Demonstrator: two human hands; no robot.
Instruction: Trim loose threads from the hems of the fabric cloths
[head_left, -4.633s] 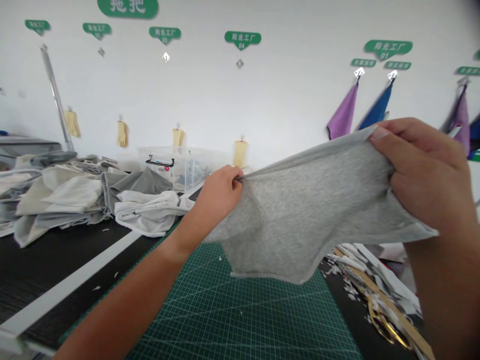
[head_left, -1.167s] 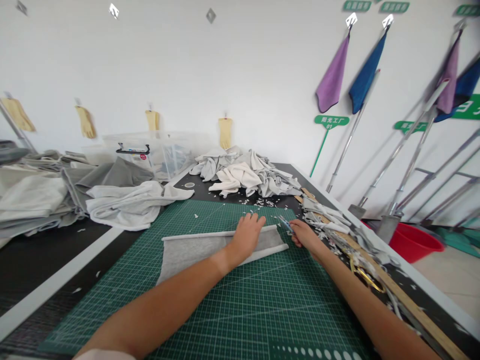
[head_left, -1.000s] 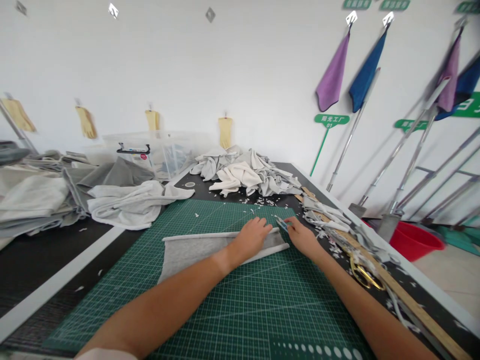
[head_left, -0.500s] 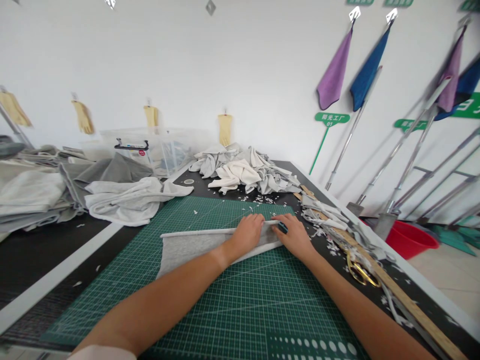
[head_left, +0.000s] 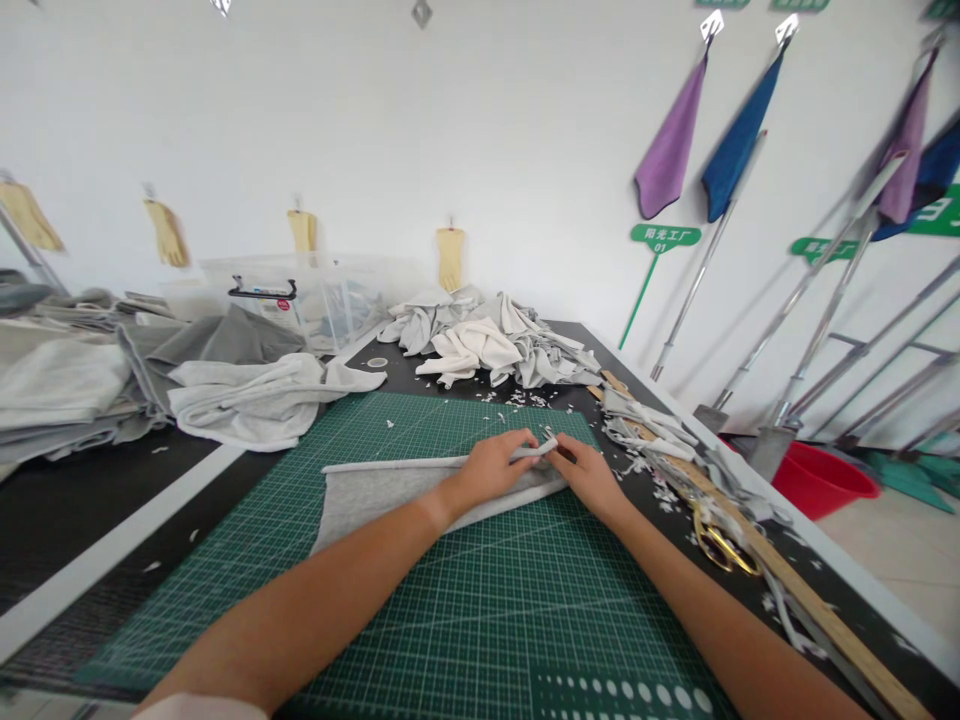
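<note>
Head: left hand, right hand pinch jersey edge.

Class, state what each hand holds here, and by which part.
The left hand pinches the grey jersey fabric at its raised folded edge; whether the right hand holds anything cannot be told.

the green sign on its stake seems to read 阳光工厂 01.
</note>
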